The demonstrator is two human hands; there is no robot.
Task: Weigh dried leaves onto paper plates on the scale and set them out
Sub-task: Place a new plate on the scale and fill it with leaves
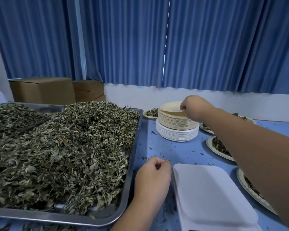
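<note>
You are fetching a plate: your right hand [193, 108] is pinching the rim of the top paper plate [169, 106] on the stack [177, 130] at 1 o'clock. Your left hand [154, 170] is lying curled in a fist, apparently empty, beside the white scale [212, 195] at 5 o'clock. Next you are likely needing to peel off just 1 thin, stiff disc and seat it flat there. Crumbly dried leaves [60, 150] are filling the steel tray [133, 164] at 9 o'clock.

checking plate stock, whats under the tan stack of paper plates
A stack of white paper plates sits directly under the tan stack, on the blue table. Only its rim edges show; its top is covered.
</note>
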